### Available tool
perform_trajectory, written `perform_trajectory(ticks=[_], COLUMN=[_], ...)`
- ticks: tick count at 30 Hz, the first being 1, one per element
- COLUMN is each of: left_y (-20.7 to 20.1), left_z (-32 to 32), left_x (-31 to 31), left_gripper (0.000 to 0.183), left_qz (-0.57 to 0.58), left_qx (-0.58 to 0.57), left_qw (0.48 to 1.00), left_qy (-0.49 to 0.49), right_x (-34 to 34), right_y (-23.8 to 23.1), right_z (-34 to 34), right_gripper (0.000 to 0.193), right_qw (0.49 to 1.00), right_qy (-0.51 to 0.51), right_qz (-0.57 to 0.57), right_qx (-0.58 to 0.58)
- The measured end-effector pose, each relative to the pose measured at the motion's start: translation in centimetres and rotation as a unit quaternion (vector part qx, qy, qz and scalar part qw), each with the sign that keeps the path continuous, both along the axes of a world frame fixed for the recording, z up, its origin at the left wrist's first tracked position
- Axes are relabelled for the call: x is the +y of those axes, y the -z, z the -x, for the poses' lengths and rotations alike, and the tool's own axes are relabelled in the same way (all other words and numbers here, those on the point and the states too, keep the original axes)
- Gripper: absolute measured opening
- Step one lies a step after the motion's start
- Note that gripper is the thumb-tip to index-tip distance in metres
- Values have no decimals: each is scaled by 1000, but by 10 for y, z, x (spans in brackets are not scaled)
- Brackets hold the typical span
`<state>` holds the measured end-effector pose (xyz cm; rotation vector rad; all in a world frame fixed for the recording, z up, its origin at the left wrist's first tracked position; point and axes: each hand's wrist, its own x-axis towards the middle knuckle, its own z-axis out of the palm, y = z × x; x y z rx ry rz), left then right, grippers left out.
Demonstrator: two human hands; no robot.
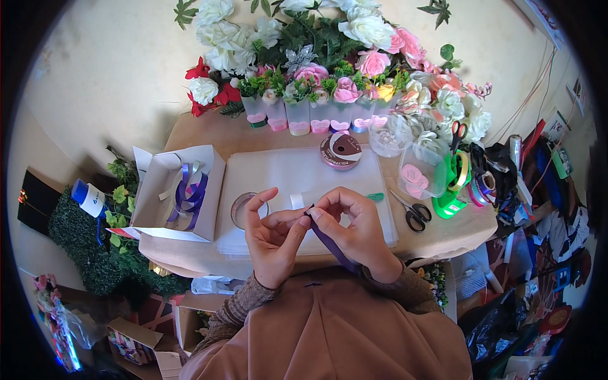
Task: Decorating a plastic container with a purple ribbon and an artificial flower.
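Observation:
A dark purple ribbon (329,244) hangs from my fingers in front of my chest. My left hand (273,237) pinches its upper end between thumb and index finger, the other fingers spread. Close beside it, my right hand (351,225) is closed on the same ribbon, which trails down below the palm. Both hands are over the near part of a stack of translucent white sheets (285,164). A clear tape roll (241,209) lies just left of my left hand. Partly hidden behind my hands are a white strip (297,200) and a green item (376,197).
A ribbon spool (340,152) lies on the sheets. At left, a white box (147,197) holds purple ribbon loops (190,196). Black scissors (415,218), a clear tub (437,166) and a green tape dispenser (451,201) stand right. Several flower-filled sleeves (298,119) line the back.

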<state>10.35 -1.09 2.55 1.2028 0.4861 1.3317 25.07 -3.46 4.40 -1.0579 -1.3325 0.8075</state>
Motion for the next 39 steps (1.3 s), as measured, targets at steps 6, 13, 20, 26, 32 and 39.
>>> perform_trajectory(ticks=[6, 13, 20, 26, 32, 39], left_y=[-1, 1, 4, 7, 9, 6], left_z=[-3, -4, -8, -3, -3, -4], left_x=[-2, -3, -4, -3, 0, -3], left_gripper=[58, 57, 57, 58, 59, 65], left_qz=[-4, -30, -98, -206, -280, -201], left_qx=[3, 25, 79, 158, 178, 126], left_qw=[1000, 998, 987, 954, 925, 964], left_qy=[-24, -44, -102, -150, -184, -118], right_x=[0, 1, 2, 1, 2, 1], right_y=[0, 1, 2, 0, 2, 0], right_z=[0, 0, -1, -2, -3, -7], right_gripper=[10, 9, 7, 7, 9, 10], right_qw=[1000, 1000, 1000, 1000, 999, 1000], right_qy=[2, 10, 10, -12, -14, -3], right_qz=[-7, -14, -8, 8, 29, 11], right_qx=[1, -10, -9, 0, 26, 10])
